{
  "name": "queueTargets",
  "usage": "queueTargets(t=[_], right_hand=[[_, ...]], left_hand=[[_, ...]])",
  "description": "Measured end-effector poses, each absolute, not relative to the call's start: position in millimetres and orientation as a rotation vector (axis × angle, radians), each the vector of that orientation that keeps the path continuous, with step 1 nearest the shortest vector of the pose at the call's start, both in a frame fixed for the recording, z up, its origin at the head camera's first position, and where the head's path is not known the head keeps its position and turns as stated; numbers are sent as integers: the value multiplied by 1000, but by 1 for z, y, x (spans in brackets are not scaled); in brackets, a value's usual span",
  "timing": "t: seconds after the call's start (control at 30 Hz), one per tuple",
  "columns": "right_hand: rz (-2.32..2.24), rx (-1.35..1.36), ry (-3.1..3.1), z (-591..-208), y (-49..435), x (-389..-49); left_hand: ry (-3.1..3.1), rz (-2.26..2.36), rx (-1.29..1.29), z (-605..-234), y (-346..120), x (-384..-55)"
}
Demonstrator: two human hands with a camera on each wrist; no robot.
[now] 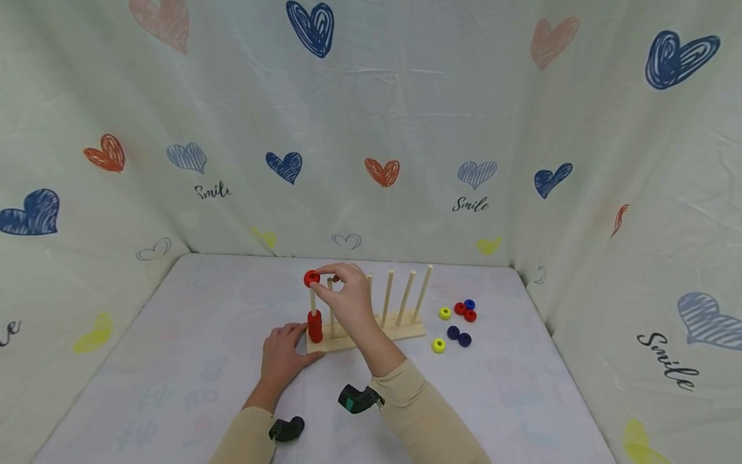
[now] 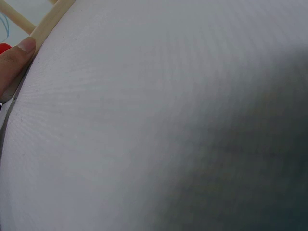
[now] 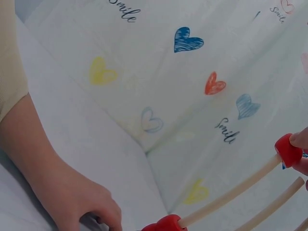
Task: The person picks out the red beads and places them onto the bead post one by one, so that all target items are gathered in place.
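The right hand has its grip pinching a red bead between thumb and fingertip. The bead is at the tip of the leftmost peg; whether the hole is already over the wood, I cannot tell. The step in hand looks like threading this bead, and the next move seems to call for lining its hole up squarely, letting it slide down and loosening the fingers. At the foot of the same peg, a red stack of beads sits pressed close, rounded and smooth.

The left hand has its grip around the near left corner of the wooden base, thumb at the front edge and fingers behind, probably to keep it steady. The base is a flat, straight-edged strip of pale, plain-looking timber. From it rise slim round dowels, the other pegs; those in clear view carry no beads, though the right hand and forearm hide part of the row.

Right of the base, loose beads lie on the worktop: two yellow beads set apart from each other, two dark blue beads side by side, and two red ones bunched with a brighter blue bead. All are squat, glossy rings. The worktop's pale covering meets a softly creased backdrop cloth printed with scribbled hearts.
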State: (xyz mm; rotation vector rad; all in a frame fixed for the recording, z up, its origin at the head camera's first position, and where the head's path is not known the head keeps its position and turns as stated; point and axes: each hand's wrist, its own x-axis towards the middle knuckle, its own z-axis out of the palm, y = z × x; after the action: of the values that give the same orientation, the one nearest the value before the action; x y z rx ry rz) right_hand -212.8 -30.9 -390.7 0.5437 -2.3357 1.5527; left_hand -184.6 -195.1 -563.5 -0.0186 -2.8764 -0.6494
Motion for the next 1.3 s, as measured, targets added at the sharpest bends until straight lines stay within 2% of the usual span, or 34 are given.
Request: queueTargets(t=[1.3], right_hand=[[1440, 592, -2415, -384, -28, -213]], left_hand=[[-2866, -631, -16, -565, -194, -186]])
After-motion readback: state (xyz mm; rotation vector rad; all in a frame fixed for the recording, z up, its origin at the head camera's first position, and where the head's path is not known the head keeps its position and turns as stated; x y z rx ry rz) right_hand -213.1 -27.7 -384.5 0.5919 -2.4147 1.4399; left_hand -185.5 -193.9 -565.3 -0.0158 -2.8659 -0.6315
